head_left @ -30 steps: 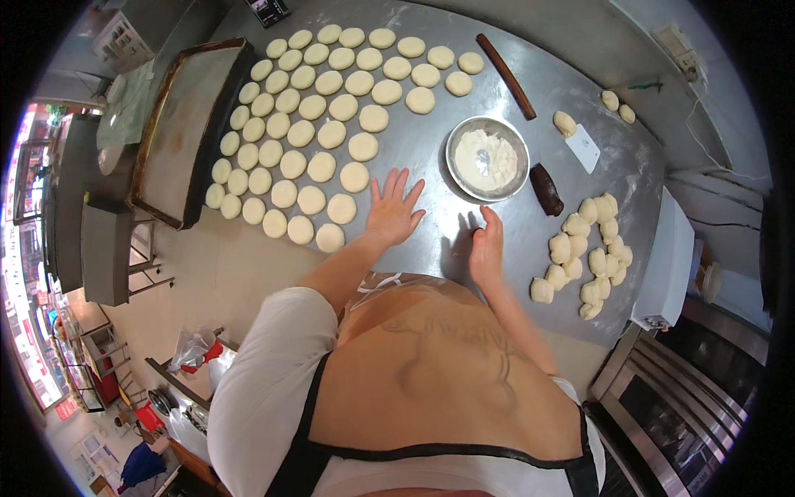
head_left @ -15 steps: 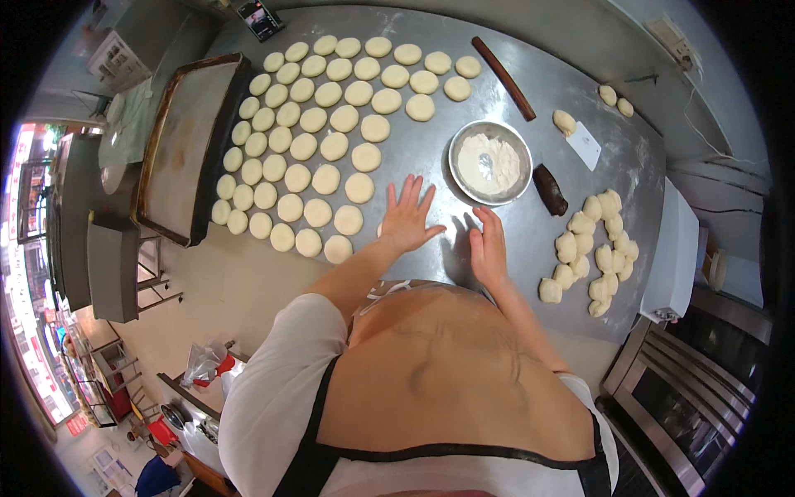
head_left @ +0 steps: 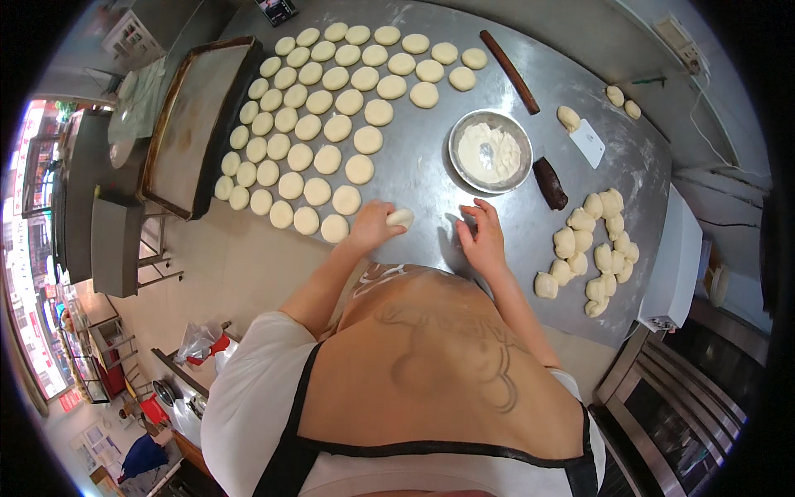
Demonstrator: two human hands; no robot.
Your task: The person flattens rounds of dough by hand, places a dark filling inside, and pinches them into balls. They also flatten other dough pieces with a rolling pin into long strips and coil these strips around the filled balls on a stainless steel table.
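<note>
A small round of dough (head_left: pixel 401 219) is gripped by my left hand (head_left: pixel 374 224), tilted up off the metal table beside the rows of flat dough discs (head_left: pixel 359 169). My right hand (head_left: pixel 482 235) holds nothing; its fingers are bent but apart, just over the table below a steel bowl (head_left: pixel 492 187) of white flour (head_left: pixel 489 152). Several filled-looking lumps of dough (head_left: pixel 564 243) lie clustered to the right of that hand. Between the bowl and the lumps rests a dark brown block (head_left: pixel 550 184) of something like paste.
A brown rolling pin (head_left: pixel 509 72) lies at the back of the table (head_left: pixel 451 83). Near it are a white scraper (head_left: pixel 586 144) and a lone dough piece (head_left: pixel 569 118). A lined baking tray (head_left: pixel 195 124) stands at the left edge. A phone (head_left: pixel 276 11) is propped at the far left.
My left hand, earlier spread flat on the table, has moved slightly left and closed on a dough round. The right hand stays near the bowl, its fingers a little more spread.
</note>
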